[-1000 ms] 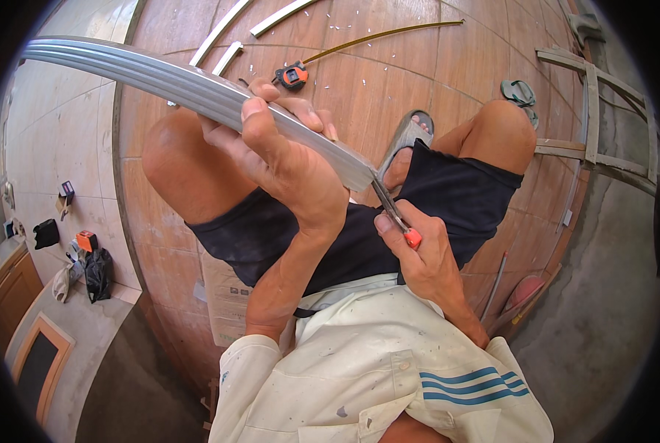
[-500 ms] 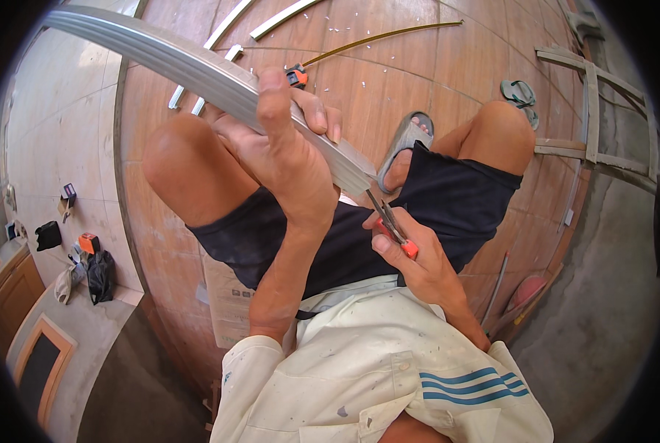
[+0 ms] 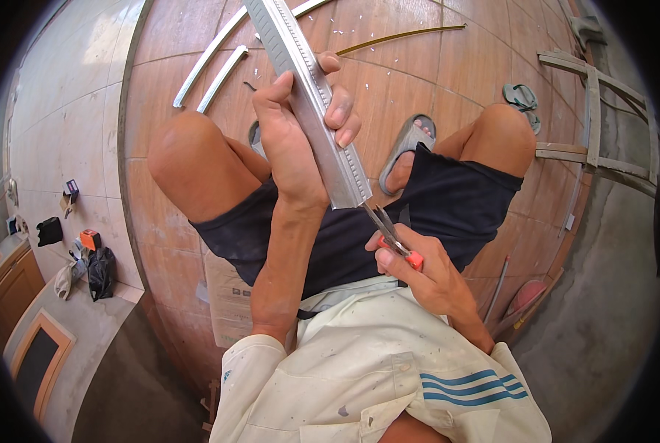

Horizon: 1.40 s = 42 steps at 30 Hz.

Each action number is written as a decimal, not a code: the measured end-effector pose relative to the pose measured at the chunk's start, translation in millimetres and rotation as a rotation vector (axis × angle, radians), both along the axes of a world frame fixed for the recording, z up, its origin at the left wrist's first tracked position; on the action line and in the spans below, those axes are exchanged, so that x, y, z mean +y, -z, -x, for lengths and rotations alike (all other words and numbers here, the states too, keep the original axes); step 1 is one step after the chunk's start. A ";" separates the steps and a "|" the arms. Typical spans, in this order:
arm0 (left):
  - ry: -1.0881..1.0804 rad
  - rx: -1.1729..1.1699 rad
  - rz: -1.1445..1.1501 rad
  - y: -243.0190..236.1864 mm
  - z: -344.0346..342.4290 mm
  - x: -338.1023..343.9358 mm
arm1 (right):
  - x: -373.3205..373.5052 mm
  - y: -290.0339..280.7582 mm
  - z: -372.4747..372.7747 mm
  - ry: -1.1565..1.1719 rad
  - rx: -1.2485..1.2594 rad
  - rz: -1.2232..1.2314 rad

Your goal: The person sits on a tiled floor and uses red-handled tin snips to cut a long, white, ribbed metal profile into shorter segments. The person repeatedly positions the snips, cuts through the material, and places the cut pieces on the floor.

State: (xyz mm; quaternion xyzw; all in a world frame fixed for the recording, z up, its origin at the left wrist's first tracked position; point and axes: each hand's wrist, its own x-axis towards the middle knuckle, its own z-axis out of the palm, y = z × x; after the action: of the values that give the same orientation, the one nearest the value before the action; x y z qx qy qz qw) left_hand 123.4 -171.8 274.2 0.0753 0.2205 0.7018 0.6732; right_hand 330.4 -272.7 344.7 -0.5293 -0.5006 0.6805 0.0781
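Observation:
My left hand [image 3: 289, 144] is wrapped around a long silver metal profile [image 3: 341, 173], which slants up over the floor and runs out at the top of the picture. Its grooved faces and a toothed edge show; the cut end points down toward my right hand [image 3: 432, 272]. That hand grips a pair of metal snips [image 3: 390, 235] with red handles. The snips' blades look slightly apart, and their tips are at the lower corner of the profile's end. Whether the metal lies between the blades I cannot tell.
On the tiled floor lie pale metal strips [image 3: 223, 77], a drawn-out tape measure blade [image 3: 404, 37] and small scraps. A wooden frame [image 3: 592, 118] and flip-flops [image 3: 520, 96] are at the right. Bags [image 3: 101, 273] and small items sit on the left ledge.
The profile has swung from a shallow slant to a steeper one and turned over to show other faces. My left hand turned with it; my right hand and the snips shifted slightly down.

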 end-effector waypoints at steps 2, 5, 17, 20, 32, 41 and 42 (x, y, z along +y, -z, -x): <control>-0.017 -0.057 -0.020 -1.2 -0.7 -0.2 | 1.3 -2.5 3.9 -0.002 -0.018 0.001; -0.014 -0.065 -0.029 0.8 -1.4 0.1 | 3.9 -8.7 7.2 -0.024 -0.029 -0.002; -0.060 0.078 -0.013 -6.1 -1.4 0.4 | 5.4 -13.1 15.4 -0.067 -0.089 -0.077; -0.050 0.065 -0.015 -6.8 -3.2 1.1 | 4.4 -11.8 15.0 -0.068 -0.100 -0.097; -0.066 0.112 -0.006 -9.0 -5.4 1.0 | 4.8 -9.3 15.1 -0.062 -0.108 -0.102; -0.063 0.127 0.004 -5.6 -4.5 0.8 | 6.2 -10.1 17.3 -0.059 -0.155 -0.155; -0.064 0.143 0.011 -6.1 -4.2 0.0 | 6.9 -10.8 17.8 -0.067 -0.157 -0.164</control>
State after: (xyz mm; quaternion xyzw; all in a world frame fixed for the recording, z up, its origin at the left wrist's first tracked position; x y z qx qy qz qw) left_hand 127.6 -171.8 280.4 0.1145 0.2742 0.7146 0.6333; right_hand 312.6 -265.7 355.5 -0.5559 -0.5767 0.5958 0.0591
